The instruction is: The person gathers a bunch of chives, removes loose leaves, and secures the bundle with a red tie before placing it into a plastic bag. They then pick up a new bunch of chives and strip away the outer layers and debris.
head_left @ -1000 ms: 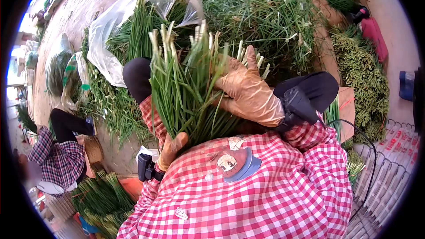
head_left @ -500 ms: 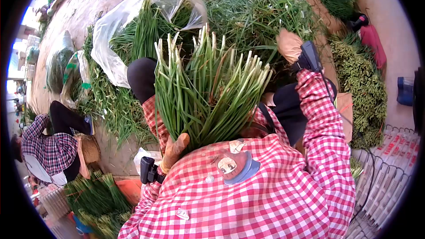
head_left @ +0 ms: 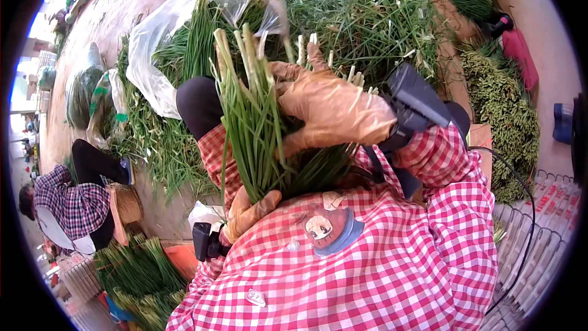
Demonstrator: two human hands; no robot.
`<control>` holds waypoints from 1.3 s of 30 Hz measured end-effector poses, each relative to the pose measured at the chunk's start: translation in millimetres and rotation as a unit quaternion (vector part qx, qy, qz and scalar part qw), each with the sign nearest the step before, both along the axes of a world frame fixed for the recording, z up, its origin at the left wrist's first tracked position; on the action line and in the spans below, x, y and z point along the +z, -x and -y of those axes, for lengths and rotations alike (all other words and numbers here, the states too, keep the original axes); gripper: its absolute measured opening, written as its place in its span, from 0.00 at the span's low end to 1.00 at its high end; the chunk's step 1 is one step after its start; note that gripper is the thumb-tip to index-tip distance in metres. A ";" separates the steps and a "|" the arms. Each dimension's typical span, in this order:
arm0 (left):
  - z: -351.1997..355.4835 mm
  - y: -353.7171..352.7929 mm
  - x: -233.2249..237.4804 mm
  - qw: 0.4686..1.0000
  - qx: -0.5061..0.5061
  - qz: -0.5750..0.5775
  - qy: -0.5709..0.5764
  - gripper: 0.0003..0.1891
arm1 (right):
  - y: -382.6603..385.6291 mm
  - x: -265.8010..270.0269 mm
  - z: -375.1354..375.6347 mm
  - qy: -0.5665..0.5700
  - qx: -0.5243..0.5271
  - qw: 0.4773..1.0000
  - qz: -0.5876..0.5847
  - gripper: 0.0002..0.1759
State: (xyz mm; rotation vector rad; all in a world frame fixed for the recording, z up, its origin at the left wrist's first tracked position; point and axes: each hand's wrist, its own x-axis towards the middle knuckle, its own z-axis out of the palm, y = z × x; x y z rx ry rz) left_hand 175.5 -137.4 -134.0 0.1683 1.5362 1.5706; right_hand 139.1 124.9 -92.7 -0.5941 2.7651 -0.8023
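Note:
A bunch of garlic chives (head_left: pixel 254 116), long green leaves with pale root ends pointing up and away, stands against my chest. My left hand (head_left: pixel 251 211), in a tan glove, is closed round the lower leafy part of the bunch. Across its upper right side lies my right hand (head_left: pixel 334 107), also gloved, its fingers spread and fingertips among the stalks. Part of the bunch is hidden behind this hand. Each wrist wears a black device, and a cable runs from the right one (head_left: pixel 419 98).
A clear plastic bag (head_left: pixel 144 43) holding more chives lies ahead. Loose greens (head_left: pixel 367 24) are heaped behind the bunch. Stacked bundles (head_left: pixel 499 116) line the right side, near plastic crates (head_left: pixel 539 245). At left, a person in a checked shirt (head_left: pixel 73 208) sits low; chives (head_left: pixel 141 270) lie nearby.
My right hand has come left from the loose greens onto the bunch, covering its right side. My left hand keeps its hold near my chest.

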 end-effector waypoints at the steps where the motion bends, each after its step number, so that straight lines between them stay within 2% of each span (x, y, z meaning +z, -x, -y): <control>1: 0.0 -1.2 -1.4 1.000 0.024 0.012 0.007 0.27 | 5.5 -4.9 -3.2 0.032 0.022 0.998 0.049 0.40; 2: 2.0 -0.8 -3.3 0.999 0.034 0.009 0.031 0.27 | 8.2 -16.2 -11.5 0.081 0.047 0.995 0.036 0.33; 4: 3.7 1.4 -7.0 0.996 0.051 0.003 0.074 0.26 | 2.9 -11.5 -9.8 0.031 -0.011 0.999 0.032 0.21; 6: -1.0 -2.4 -7.2 0.991 0.065 -0.036 0.111 0.25 | -0.2 -21.9 -3.5 0.009 -0.045 0.999 0.010 0.17; 7: -0.7 -2.4 -9.6 0.988 0.061 -0.052 0.130 0.25 | 0.4 -10.5 -1.2 -0.051 -0.051 0.997 -0.007 0.15; 8: 0.1 -1.8 -11.6 0.985 0.057 -0.066 0.150 0.25 | 7.6 -12.2 -0.1 -0.099 -0.056 0.993 -0.008 0.21; 9: 6.0 -2.5 -20.8 0.982 0.018 -0.128 0.141 0.27 | 18.5 -52.9 -7.8 -0.152 -0.039 0.984 -0.087 0.24; 10: 3.1 -2.7 -18.2 0.989 0.045 -0.065 0.123 0.27 | 30.6 -94.6 -18.9 -0.203 -0.021 0.965 -0.166 0.28; 11: -2.2 -1.2 -13.3 0.992 0.072 -0.003 0.105 0.28 | 39.1 -99.3 -28.4 -0.032 -0.017 0.994 -0.104 0.27; 13: -5.9 -7.3 -19.9 0.987 0.127 0.073 0.060 0.31 | 34.2 -75.4 -38.0 -0.067 -0.031 0.991 -0.108 0.21; 14: -5.2 -8.7 -24.7 0.987 0.129 0.085 0.045 0.30 | 26.0 -48.8 -45.6 -0.269 -0.047 0.947 -0.168 0.16; 15: -3.2 -8.5 -27.9 0.986 0.131 0.098 0.031 0.30 | 36.0 -73.0 -73.8 -0.308 -0.095 0.924 -0.205 0.11; 16: -1.3 -8.6 -30.0 0.985 0.135 0.110 0.016 0.30 | 38.4 -79.0 -95.8 -0.313 -0.119 0.912 -0.237 0.08; 17: -8.1 -11.2 -25.0 0.981 0.176 0.079 -0.002 0.25 | 40.7 -84.9 -117.8 -0.317 -0.144 0.899 -0.267 0.05; 18: -1.6 -9.4 -31.4 0.984 0.164 0.074 -0.009 0.25 | 34.3 -72.6 -131.9 -0.288 -0.148 0.901 -0.290 0.04; 19: 9.5 -7.4 -44.3 0.986 0.151 0.067 -0.016 0.26 | 32.9 -80.3 -160.5 -0.300 -0.155 0.874 -0.350 0.04; 21: 23.6 -8.5 -62.5 0.990 0.137 0.025 -0.031 0.26 | 24.1 -78.5 -199.0 -0.276 -0.239 0.858 -0.361 0.03; 22: 29.6 -11.2 -67.8 0.990 0.138 -0.011 -0.038 0.25 | 17.3 -69.6 -211.3 -0.238 -0.314 0.865 -0.310 0.03; 23: 36.9 -11.6 -75.4 0.986 0.102 -0.127 -0.026 0.24 | 12.8 -95.0 -270.3 -0.511 -0.184 0.798 -0.260 0.06; 24: 44.2 -11.8 -82.9 0.967 0.079 -0.243 -0.010 0.23 | 8.4 -120.0 -328.7 -0.702 -0.002 0.663 -0.260 0.10; 25: 52.2 -5.1 -88.2 0.903 0.015 -0.428 0.028 0.22 | 4.4 -86.7 -292.1 -0.654 -0.069 0.730 -0.189 0.13; 26: 56.5 -4.9 -95.1 0.885 -0.004 -0.464 0.018 0.21 | -2.6 -64.8 -244.3 -0.480 -0.231 0.833 -0.147 0.17; 27: 58.5 -4.0 -98.8 0.866 -0.020 -0.500 0.008 0.20 | -10.5 -34.3 -183.2 -0.136 -0.369 0.915 -0.085 0.21; 28: 57.0 -4.3 -98.8 0.917 0.008 -0.396 -0.046 0.19 | -14.0 -10.8 -141.1 0.106 -0.398 0.910 -0.034 0.25; 29: 55.7 -4.7 -97.9 0.953 0.035 -0.284 -0.097 0.19 | -17.4 4.8 -105.9 0.250 -0.392 0.884 0.045 0.29; 30: 54.5 -5.3 -96.6 0.973 0.060 -0.167 -0.145 0.18 | -20.3 13.1 -78.7 0.299 -0.389 0.862 0.128 0.33; 31: 52.7 -5.7 -95.8 0.977 0.084 -0.047 -0.191 0.18 | -20.1 13.2 -61.8 0.283 -0.377 0.861 0.190 0.37; 32: 52.8 -7.1 -97.6 0.978 0.102 0.009 -0.184 0.18 | -18.6 13.2 -52.8 0.266 -0.364 0.856 0.251 0.40; 33: 52.9 -8.6 -99.4 0.974 0.124 0.066 -0.176 0.17 | -16.0 6.8 -47.3 0.274 -0.325 0.859 0.285 0.37; 34: 55.8 -11.5 -101.0 0.981 0.142 0.058 -0.119 0.18 | -13.7 0.7 -43.5 0.280 -0.285 0.859 0.320 0.34; 35: 57.4 -14.0 -102.5 0.986 0.145 0.022 -0.076 0.19 | -14.5 1.5 -40.4 0.264 -0.283 0.873 0.296 0.23; 37: 50.6 -16.0 -93.7 0.988 0.133 -0.076 -0.001 0.25 | -15.5 -11.6 -39.7 0.291 -0.291 0.875 0.257 0.16; 39: 49.1 -14.4 -97.5 0.980 0.135 -0.145 0.011 0.24 | -18.2 -19.0 -38.8 0.292 -0.308 0.881 0.210 0.08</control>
